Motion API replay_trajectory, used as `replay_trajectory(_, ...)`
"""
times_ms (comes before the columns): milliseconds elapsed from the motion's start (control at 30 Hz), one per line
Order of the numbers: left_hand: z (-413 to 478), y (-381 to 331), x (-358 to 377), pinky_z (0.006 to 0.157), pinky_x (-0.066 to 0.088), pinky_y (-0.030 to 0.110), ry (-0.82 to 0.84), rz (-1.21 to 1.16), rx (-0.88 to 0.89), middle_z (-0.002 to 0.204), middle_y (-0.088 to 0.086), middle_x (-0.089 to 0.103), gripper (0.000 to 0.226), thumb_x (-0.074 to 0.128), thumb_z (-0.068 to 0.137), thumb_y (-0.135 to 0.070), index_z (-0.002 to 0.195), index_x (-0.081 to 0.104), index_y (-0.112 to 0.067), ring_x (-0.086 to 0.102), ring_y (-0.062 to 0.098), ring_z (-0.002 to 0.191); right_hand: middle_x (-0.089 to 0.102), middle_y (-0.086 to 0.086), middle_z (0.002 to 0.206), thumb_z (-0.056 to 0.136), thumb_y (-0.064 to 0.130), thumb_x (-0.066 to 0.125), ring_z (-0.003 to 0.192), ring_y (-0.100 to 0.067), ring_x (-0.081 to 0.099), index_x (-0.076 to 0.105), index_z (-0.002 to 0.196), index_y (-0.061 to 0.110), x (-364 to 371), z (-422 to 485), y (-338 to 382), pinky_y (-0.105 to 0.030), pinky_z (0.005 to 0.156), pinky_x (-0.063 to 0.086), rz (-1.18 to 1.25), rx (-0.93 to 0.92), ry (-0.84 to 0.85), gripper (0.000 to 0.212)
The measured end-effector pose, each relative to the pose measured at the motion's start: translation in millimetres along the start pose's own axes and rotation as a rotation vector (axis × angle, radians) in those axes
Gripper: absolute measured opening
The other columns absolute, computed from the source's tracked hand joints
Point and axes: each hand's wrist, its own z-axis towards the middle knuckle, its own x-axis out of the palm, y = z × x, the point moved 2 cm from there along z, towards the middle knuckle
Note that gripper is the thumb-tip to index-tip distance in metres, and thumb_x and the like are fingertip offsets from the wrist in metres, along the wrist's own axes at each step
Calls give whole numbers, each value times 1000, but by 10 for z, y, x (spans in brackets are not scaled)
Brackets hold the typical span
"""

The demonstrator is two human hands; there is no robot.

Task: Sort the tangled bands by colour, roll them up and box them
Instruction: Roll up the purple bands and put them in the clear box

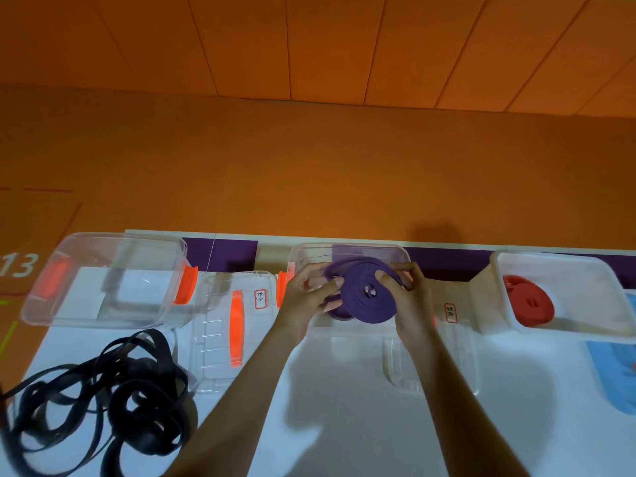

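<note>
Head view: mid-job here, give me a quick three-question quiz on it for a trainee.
1. True or false: the red roll lies in the right-hand box.
2. Which bands lie tangled on the table? A purple, B black, C red.
3. What do the left hand and right hand hold at the middle box?
Key: 1 true; 2 B, the black bands; 3 the purple roll.

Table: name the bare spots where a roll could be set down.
Bare table lies near the front edge, between the clear lid and the blue item. The left is crowded with the black tangle and the orange-handled lid.
</note>
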Motion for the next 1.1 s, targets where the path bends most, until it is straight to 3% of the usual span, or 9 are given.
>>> replay_trajectory(100,75,31,4,83,65,41,37,-51,-117,116,13,78,40,85,87,-14,124,70,-17,78,31,106,76,-8,113,82,12,87,105,-31,73,67,97,20,39,43,-101,-41,75,62,49,53,-60,26)
replay_trajectory(200,181,33,17,78,65,38,16,-66,-141,112,10,80,36,86,87,-12,119,73,-20,79,26,99,75,-8,111,87,1,80,108,-34,71,67,102,11,89,103,-183,-41,81,61,82,81,-96,22)
replay_trajectory(333,367,138,4,70,64,34,-157,-19,-142,102,8,82,28,83,87,-4,107,78,-23,79,28,95,76,-19,113,92,4,77,110,-39,71,68,122,-2,138,264,-360,-56,94,60,5,214,-16,32)
replay_trajectory(400,484,233,18,78,66,43,-252,25,-155,106,14,80,30,82,87,0,110,78,-18,77,35,101,74,-24,114,92,7,79,110,-42,70,64,123,-5,135,383,-488,-62,96,57,-114,298,-18,36)
replay_trajectory(467,612,323,46,91,63,53,-331,117,-159,111,17,78,34,80,88,3,119,76,-11,74,40,107,72,-25,115,93,11,78,112,-43,69,64,121,-6,140,501,-603,-63,97,56,-253,340,26,36)
replay_trajectory(533,725,398,68,98,59,54,-380,221,-180,114,15,76,33,78,91,1,123,74,-6,72,41,112,71,-26,116,94,14,78,112,-43,68,63,120,-7,149,600,-696,-63,97,55,-353,360,63,36)
replay_trajectory(667,874,537,54,97,60,51,-459,415,-167,114,17,77,28,78,92,-7,119,77,-8,73,38,109,67,-22,119,92,13,79,111,-42,67,56,121,-1,168,717,-820,-62,87,61,-457,431,75,39)
replay_trajectory(800,942,631,34,98,53,31,-523,581,-128,117,10,78,24,78,94,-14,118,78,-10,71,29,112,61,-16,121,92,9,75,108,-37,65,55,120,10,177,739,-940,-58,79,64,-561,511,73,34)
replay_trajectory(1100,1104,714,14,105,51,33,-537,658,-136,121,11,77,26,76,97,-19,121,76,-9,70,30,115,62,-19,122,93,2,72,103,-38,67,56,118,11,209,738,-1079,-55,77,65,-600,529,56,31)
